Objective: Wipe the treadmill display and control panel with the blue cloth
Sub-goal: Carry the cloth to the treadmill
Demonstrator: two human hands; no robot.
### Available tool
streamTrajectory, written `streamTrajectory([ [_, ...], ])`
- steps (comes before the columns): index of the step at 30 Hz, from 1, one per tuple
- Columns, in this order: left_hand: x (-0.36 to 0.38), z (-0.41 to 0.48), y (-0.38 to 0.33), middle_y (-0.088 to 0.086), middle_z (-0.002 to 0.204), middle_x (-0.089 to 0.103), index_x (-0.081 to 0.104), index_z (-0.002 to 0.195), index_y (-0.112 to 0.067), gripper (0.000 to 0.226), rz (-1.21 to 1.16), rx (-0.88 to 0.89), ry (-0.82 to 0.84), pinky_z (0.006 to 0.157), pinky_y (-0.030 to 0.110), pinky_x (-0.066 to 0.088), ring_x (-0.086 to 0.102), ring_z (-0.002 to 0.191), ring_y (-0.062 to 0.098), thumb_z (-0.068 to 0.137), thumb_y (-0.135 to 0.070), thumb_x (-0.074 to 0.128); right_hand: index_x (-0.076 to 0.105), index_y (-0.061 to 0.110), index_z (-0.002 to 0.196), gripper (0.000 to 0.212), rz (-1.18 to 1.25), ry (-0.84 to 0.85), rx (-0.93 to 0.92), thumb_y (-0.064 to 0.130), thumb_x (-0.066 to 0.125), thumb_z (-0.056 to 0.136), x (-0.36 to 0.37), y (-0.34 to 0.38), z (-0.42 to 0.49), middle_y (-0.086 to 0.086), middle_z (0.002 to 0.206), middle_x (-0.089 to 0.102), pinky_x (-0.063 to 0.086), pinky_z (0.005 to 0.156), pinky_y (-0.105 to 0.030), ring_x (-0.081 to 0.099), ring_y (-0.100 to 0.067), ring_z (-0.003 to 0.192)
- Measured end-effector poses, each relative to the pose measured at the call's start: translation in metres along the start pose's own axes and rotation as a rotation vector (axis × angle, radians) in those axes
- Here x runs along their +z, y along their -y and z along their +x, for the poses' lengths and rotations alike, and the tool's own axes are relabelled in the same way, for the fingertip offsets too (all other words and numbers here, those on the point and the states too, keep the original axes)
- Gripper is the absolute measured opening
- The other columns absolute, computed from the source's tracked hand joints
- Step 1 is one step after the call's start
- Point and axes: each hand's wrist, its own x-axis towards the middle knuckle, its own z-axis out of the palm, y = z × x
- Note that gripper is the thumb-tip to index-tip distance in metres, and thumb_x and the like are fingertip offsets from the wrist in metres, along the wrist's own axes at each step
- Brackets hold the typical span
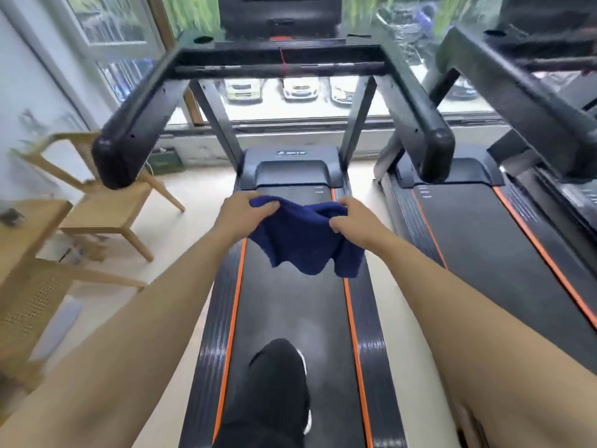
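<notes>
While both hands, left hand (247,211) and right hand (350,218), pinch the blue cloth (303,240) stretched between them over the belt (290,312), wiping looks not yet begun, so next it must rise to the display (279,14) above.

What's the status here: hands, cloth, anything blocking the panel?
Left hand and right hand both gripping blue cloth, held above belt. Control panel not yet touched. Nothing in the way.

Materials and finishes
Blue cloth (303,240): soft, nubby terry. Treadmill belt (290,305): matt black rubber. Handrails (135,124): smooth, semi-gloss black plastic. Chair (106,208): pale wood.
</notes>
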Motion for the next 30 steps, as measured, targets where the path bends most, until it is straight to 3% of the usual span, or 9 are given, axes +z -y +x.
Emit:
streamTrajectory([
  [4,-0.017,0.093,0.002,0.002,0.076,0.062,0.063,0.080,-0.011,0.033,0.016,-0.027,-0.011,0.056,0.030,0.038,0.055,0.069,0.015,0.091,-0.042,0.066,0.051,0.012,0.097,0.014,-0.010,0.056,-0.031,0.008,0.051,0.083,-0.014,0.035,0.105,-0.002,0.090,0.054,0.039,0.064,-0.031,0.051,-0.016,0.077],
  [9,-0.070,0.201,-0.029,0.003,0.084,0.063,0.059,0.089,-0.012,0.029,-0.048,-0.135,0.075,0.058,0.027,0.041,0.057,0.073,0.015,0.091,-0.040,0.066,0.052,0.012,0.103,0.027,-0.053,0.123,0.107,0.015,0.052,0.076,-0.056,0.108,0.209,-0.008,0.096,0.058,0.042,0.070,-0.037,0.052,-0.021,0.082],
  [13,-0.124,0.262,-0.077,-0.003,0.087,0.062,0.059,0.099,-0.014,0.027,-0.098,-0.110,0.110,0.061,0.025,0.042,0.058,0.078,0.011,0.090,-0.038,0.069,0.051,0.018,0.094,0.016,-0.049,0.117,0.084,0.014,0.052,0.078,-0.101,0.179,0.263,-0.001,0.089,0.056,0.041,0.067,-0.033,0.053,-0.019,0.080],
  [16,-0.157,0.307,-0.111,0.000,0.091,0.066,0.062,0.101,-0.014,0.032,-0.122,-0.121,0.111,0.065,0.032,0.049,0.062,0.084,0.016,0.088,-0.041,0.072,0.051,0.018,0.096,0.018,-0.051,0.088,0.065,0.011,0.053,0.081,-0.136,0.224,0.299,0.003,0.085,0.056,0.038,0.064,-0.030,0.051,-0.013,0.076],
  [19,-0.179,0.356,-0.138,-0.002,0.079,0.067,0.067,0.091,-0.014,0.030,-0.108,-0.118,0.132,0.059,0.032,0.047,0.061,0.074,0.016,0.083,-0.041,0.077,0.053,0.014,0.097,0.015,-0.031,0.062,0.016,0.009,0.054,0.083,-0.166,0.257,0.341,0.003,0.084,0.057,0.038,0.062,-0.028,0.052,-0.013,0.076],
  [22,-0.189,0.408,-0.158,-0.006,0.062,0.056,0.060,0.068,-0.021,0.025,-0.086,-0.065,0.156,0.052,0.028,0.036,0.051,0.061,0.013,0.086,-0.030,0.076,0.050,0.018,0.083,0.009,-0.015,0.046,-0.020,0.012,0.056,0.085,-0.189,0.271,0.391,0.003,0.078,0.054,0.038,0.061,-0.029,0.051,-0.016,0.075],
  [26,-0.192,0.481,-0.171,-0.009,0.065,0.059,0.062,0.067,-0.025,0.024,0.029,-0.005,0.110,0.062,0.028,0.040,0.053,0.068,0.014,0.089,-0.018,0.065,0.048,0.019,0.073,0.016,-0.084,0.101,-0.050,0.019,0.060,0.083,-0.216,0.277,0.466,0.002,0.069,0.050,0.033,0.057,-0.031,0.048,-0.020,0.070],
  [30,-0.198,0.551,-0.188,-0.007,0.062,0.055,0.058,0.064,-0.022,0.035,0.044,-0.030,0.060,0.061,0.030,0.037,0.050,0.066,0.016,0.098,-0.028,0.057,0.051,0.019,0.068,0.022,-0.092,0.129,-0.099,0.016,0.059,0.088,-0.245,0.282,0.540,0.003,0.064,0.051,0.034,0.055,-0.029,0.047,-0.019,0.067],
])
